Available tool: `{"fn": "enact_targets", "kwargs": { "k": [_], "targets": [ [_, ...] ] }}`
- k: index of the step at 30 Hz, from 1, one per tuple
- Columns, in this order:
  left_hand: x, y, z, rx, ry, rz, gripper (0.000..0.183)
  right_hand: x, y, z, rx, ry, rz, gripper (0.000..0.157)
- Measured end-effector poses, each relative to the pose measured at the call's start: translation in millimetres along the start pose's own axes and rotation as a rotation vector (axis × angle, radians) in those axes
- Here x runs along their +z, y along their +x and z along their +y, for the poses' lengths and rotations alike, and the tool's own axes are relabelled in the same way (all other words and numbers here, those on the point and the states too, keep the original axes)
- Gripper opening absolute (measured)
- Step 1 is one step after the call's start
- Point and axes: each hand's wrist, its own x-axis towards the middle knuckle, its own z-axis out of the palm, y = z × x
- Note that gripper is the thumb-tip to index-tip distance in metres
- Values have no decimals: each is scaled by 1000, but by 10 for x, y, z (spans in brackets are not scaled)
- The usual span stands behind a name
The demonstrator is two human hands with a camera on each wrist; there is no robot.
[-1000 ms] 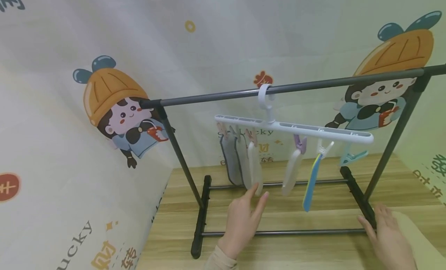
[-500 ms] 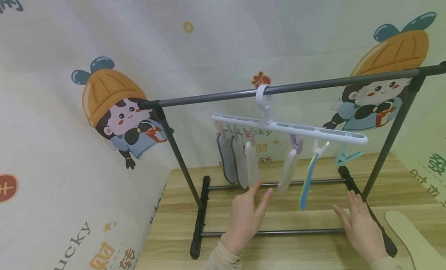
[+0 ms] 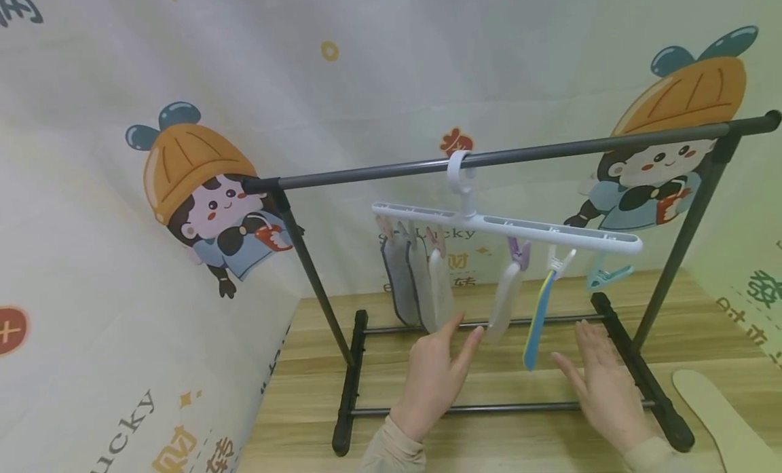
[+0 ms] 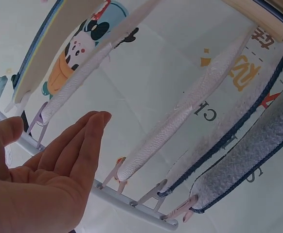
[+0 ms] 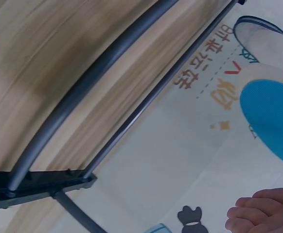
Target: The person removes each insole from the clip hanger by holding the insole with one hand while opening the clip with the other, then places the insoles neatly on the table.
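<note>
insoles [image 3: 506,303] hang near loosely spread left grip [image 3: 432,378] and right grip [image 3: 605,391].

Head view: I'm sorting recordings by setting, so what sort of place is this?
Probably a staged indoor corner: a cartoon-printed backdrop stands behind a wood-grain surface that bears a dark clothes rack.

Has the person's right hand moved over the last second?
Yes, leftward in the head view: the right hand overlapped the rack's right foot before, and now shows left of it.
</note>
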Motion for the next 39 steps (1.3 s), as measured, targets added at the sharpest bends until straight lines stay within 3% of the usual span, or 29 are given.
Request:
{"fn": "enact_targets", "kwargs": {
  "k": [9,16,24,30,39],
  "targets": [
    [3,60,37,-4,-32,-33,54,-2,79,-171,30,49,-64,78],
    [1,118,99,59,2,8,48,16,131,-251,-3,24,-30,78],
    [-9,166,176,83,2,-6,48,45,156,-330,-15,18,-41,80],
    [3,196,222,101,5,-26,48,101,164,-350,-42,-5,3,79],
    [50,287,343,190,-3,-11,45,111,191,-390,-19,-2,18,82]
  ]
}}
